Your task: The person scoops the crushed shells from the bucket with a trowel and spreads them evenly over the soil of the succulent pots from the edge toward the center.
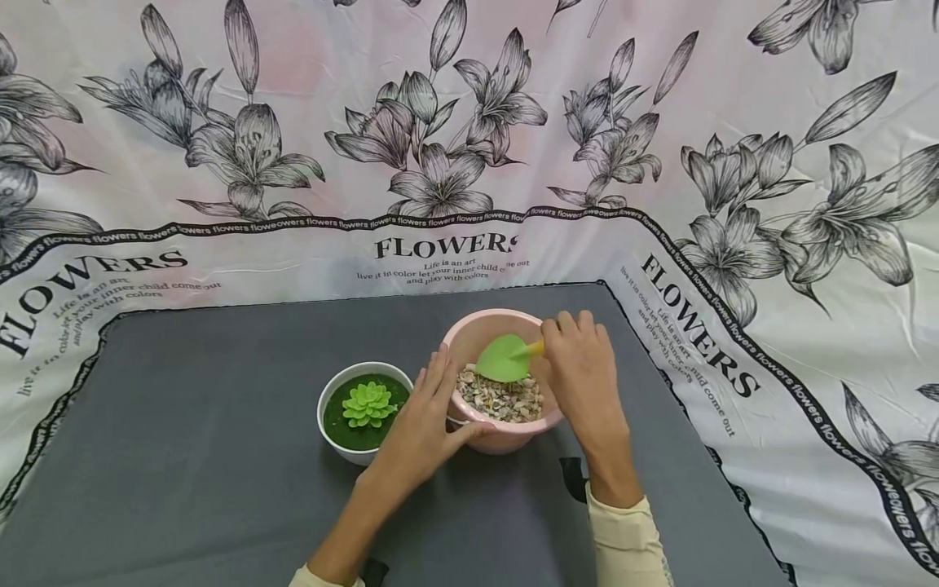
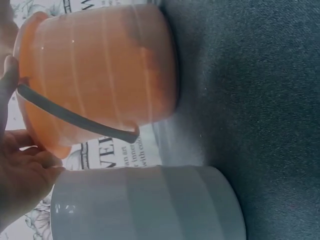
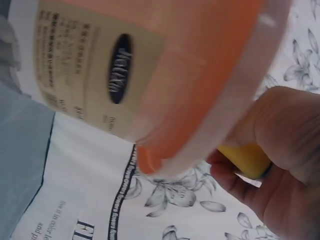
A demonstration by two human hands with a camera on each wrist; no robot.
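A pink bucket [image 1: 493, 319] with a ribbed wall [image 2: 100, 65] stands upright, holding a bed of small mixed pebbles [image 1: 506, 397]. My right hand [image 1: 583, 371] grips the yellow handle [image 3: 247, 157] of a small trowel; its green blade [image 1: 504, 359] is tilted inside the bucket, just over the pebbles. My left hand [image 1: 421, 424] rests against the near left rim, fingers nearly straight along the left side and thumb along the front. The bucket's carrying handle [image 2: 75, 117] hangs down its side. Most of the trowel's handle is hidden inside my right hand.
A white pot [image 1: 328, 393] stands close to the bucket's left, behind my left hand. Its green surface carries a succulent [image 1: 368, 404]. Under everything lies a grey cloth [image 1: 220, 456], bordered by a flower-printed sheet [image 1: 293, 261] that rises behind.
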